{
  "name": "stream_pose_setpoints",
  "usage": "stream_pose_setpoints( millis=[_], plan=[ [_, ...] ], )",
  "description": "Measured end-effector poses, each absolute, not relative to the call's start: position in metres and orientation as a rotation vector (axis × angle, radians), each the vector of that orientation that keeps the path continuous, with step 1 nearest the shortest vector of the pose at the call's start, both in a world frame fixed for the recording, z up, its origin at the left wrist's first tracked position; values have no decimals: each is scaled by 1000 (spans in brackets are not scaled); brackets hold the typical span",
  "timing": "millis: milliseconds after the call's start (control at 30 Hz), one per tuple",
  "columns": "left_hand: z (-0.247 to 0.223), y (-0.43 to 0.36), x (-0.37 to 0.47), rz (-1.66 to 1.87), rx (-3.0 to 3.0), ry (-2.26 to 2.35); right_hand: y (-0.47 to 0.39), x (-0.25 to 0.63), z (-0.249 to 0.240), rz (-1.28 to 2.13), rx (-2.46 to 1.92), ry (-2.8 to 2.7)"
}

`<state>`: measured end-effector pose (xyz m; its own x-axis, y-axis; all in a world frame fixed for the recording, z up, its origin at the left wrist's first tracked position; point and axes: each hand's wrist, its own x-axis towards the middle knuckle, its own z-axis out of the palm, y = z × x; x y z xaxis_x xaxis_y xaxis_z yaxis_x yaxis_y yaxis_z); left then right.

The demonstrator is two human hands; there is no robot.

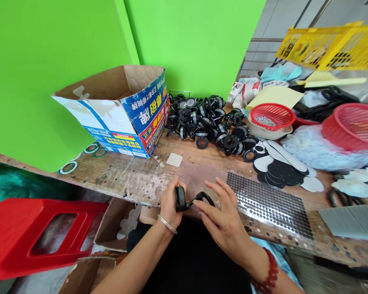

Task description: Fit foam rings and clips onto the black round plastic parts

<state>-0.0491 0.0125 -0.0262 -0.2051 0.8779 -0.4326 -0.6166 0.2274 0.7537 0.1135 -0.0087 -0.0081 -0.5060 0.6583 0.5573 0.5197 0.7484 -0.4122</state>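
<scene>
At the front edge of the workbench, my left hand (171,203) is closed around a black wheel-shaped part (180,199) with a ribbed rim. A thin curved black arm (206,197) sticks out of that part to the right. My right hand (222,208) is beside this arm with its fingers spread. Its index fingertip reaches the arm, though I cannot tell whether it presses on it. To the right of that hand lies a sheet of small dark round dots (270,204). Farther back is a heap of similar black parts (202,120).
An open cardboard box (110,116) stands at the back left, with tape rolls (68,167) beside it. Black and white cut-outs (279,171), a red basket (272,116), a larger red basket (352,126) and a grey stack (351,222) are on the right. A red stool (15,237) is at lower left.
</scene>
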Motion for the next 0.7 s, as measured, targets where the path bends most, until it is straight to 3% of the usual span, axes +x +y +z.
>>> stream_pose_setpoints(
  millis=[267,567,700],
  plan=[
    [-29,6,-47,1394,286,1151,-8,114,1,139,-639,-2470],
    [-18,10,-49,1396,298,935,5,115,-11,673,-941,-2079],
    [-18,10,-56,1429,270,916,11,101,-23,567,-916,-2066]
  ],
)
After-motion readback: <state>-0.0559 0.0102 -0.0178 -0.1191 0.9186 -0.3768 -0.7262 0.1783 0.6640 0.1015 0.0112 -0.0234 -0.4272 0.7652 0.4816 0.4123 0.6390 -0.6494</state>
